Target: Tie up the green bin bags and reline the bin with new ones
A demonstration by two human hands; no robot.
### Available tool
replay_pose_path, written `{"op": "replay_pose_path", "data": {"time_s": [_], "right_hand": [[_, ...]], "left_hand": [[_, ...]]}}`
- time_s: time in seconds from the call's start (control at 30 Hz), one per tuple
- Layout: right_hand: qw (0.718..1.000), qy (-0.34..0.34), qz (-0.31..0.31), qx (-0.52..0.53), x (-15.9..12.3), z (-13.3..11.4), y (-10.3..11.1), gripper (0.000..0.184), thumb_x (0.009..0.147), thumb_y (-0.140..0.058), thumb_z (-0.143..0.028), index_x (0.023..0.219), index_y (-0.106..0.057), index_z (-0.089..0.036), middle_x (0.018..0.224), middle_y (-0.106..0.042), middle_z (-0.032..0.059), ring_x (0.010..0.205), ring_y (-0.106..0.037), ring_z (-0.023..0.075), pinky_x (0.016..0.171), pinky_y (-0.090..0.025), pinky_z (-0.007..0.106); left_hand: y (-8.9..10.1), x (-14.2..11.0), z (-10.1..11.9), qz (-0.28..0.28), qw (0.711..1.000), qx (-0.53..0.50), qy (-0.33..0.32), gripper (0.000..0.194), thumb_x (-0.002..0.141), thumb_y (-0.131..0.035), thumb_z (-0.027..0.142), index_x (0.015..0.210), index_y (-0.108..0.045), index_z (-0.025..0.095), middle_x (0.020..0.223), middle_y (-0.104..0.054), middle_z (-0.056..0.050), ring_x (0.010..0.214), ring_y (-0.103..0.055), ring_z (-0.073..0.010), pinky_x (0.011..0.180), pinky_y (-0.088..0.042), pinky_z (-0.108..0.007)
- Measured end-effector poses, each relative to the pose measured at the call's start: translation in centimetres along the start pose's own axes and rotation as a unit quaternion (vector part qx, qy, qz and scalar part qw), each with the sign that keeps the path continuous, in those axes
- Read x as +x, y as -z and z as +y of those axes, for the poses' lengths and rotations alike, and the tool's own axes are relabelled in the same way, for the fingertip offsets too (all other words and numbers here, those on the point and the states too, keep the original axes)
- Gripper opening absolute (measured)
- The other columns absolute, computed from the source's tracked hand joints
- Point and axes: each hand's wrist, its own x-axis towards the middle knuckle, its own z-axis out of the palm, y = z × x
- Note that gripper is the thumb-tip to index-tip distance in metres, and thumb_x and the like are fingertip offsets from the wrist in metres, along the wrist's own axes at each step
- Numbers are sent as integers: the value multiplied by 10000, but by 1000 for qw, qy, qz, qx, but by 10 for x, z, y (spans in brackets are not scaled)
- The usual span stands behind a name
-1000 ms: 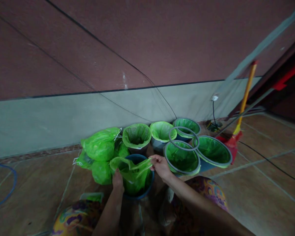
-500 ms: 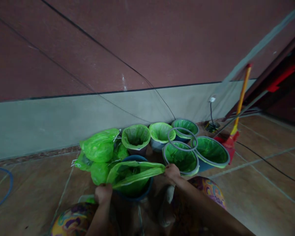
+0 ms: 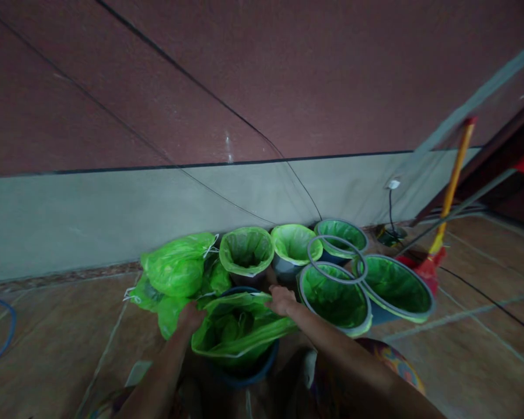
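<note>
A dark blue bucket (image 3: 247, 372) stands on the floor right in front of me, with a green plastic bag (image 3: 236, 329) spread open over its mouth. My left hand (image 3: 190, 317) grips the bag's rim at the bucket's left side. At the far right of the rim, my right hand (image 3: 282, 299) is closed on the bag's edge. The bag's near edge hangs stretched over the bucket's front.
Several lined buckets (image 3: 334, 291) stand behind and to the right, with a loose grey ring (image 3: 337, 259) resting on them. Tied full green bags (image 3: 177, 270) lie at the left. A red broom with a yellow handle (image 3: 449, 192) leans right. Cables run along the wall (image 3: 113, 203).
Both hands moved from the bucket's near sides toward its far rim, pulling the bag's opening wider over the bucket. The camera view shifted slightly.
</note>
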Motion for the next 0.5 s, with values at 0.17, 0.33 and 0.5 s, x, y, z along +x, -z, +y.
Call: {"op": "replay_pose_path", "data": {"time_s": [0.17,0.33,0.5], "right_hand": [[999,15,36,-6,15,-2,-8,250,879,-504,-166,967,-736,-140,1022,-736,170,1014,-686,283,841,-493,346],[990,10,125,59,18,-3,6,272,928,-463,-280,1020,-712,-218,1021,-743,103,992,-688,226,855,-478,297],[985,-20,135,105,1,10,11,547,842,-613,-404,1329,-540,-168,1257,-642,139,1161,-606,276,960,-451,346]], "left_hand": [[1,3,4,6,999,39,-8,191,790,-528,172,758,-717,180,790,-730,-89,859,-691,-259,755,-491,-321],[9,-16,11,119,991,50,37,367,872,-419,219,1109,-680,120,1061,-712,-185,1017,-673,-324,838,-501,-396],[9,-38,5,92,988,-4,125,627,888,-447,444,1333,-499,5,1145,-665,-276,1124,-632,-383,884,-501,-445]]}}
